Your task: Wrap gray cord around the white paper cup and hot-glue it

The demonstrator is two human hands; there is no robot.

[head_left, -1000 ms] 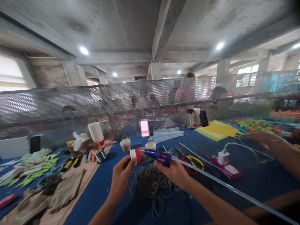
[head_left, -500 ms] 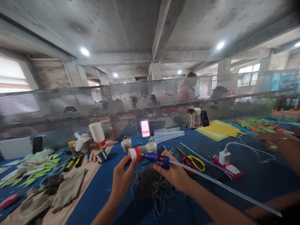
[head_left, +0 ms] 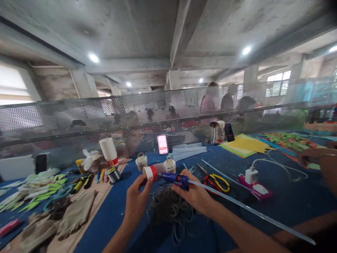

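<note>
My left hand (head_left: 140,192) is closed on a paper cup (head_left: 149,172) lying on its side, white with a red band and grey cord wound round its far part. In my right hand (head_left: 196,195) is a blue hot glue gun (head_left: 171,177), its nozzle at the cup's side by the cord; whether it touches I cannot tell. A long clear glue stick (head_left: 244,208) runs out of the gun's back to the lower right. Below both hands lies a tangled heap of grey cord (head_left: 170,207). Two small cups with handles, one a pale basket (head_left: 141,162), stand just behind.
To the right lie yellow-handled scissors (head_left: 220,183) and a pink power strip (head_left: 256,189) with a white charger. At left are stacked paper cups (head_left: 108,150), a wire spool (head_left: 113,175) and work gloves (head_left: 76,212). A co-worker's arm (head_left: 326,158) reaches in at far right.
My hands, the cup and the glue gun stay almost where they were, with a slight view shift. The co-worker's hand at right has moved a little, and another figure shows behind the mesh.
</note>
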